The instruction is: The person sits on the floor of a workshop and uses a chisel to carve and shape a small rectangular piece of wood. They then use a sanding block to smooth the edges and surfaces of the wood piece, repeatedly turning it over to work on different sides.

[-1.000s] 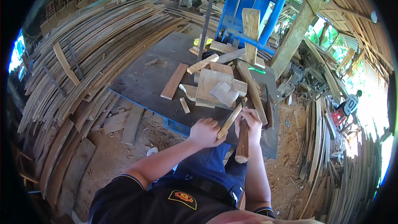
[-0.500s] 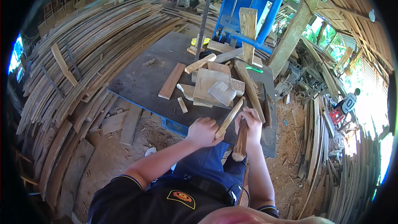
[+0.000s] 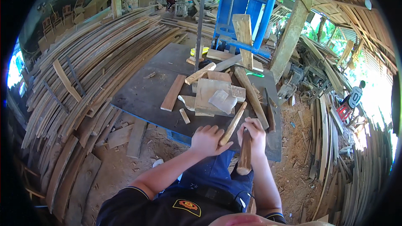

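Note:
My left hand (image 3: 205, 141) is closed around the lower end of a narrow, pale wooden stick (image 3: 234, 122), which slants up and to the right over the bench edge. Beside it, my right hand (image 3: 255, 135) grips a tool with a thick brown wooden handle (image 3: 245, 155); the handle's butt points down toward my lap. The tool's far end is hard to make out beyond my fingers. Just ahead of both hands, a flat wooden block (image 3: 205, 92) carries a crumpled clear plastic piece (image 3: 222, 101). A small wood offcut (image 3: 184, 116) lies near my left hand.
The dark bench top (image 3: 142, 92) holds a reddish board (image 3: 173, 93), a long wooden bar (image 3: 250, 96) and a green-handled item (image 3: 255, 75). A blue machine (image 3: 230, 12) with a vertical blade (image 3: 201, 25) stands behind. Stacked planks (image 3: 96, 54) fill the left; a person (image 3: 356, 96) sits far right.
The stick's upper end and the tool have drawn slightly apart. Both hands keep their grips. The whole view has shifted a little.

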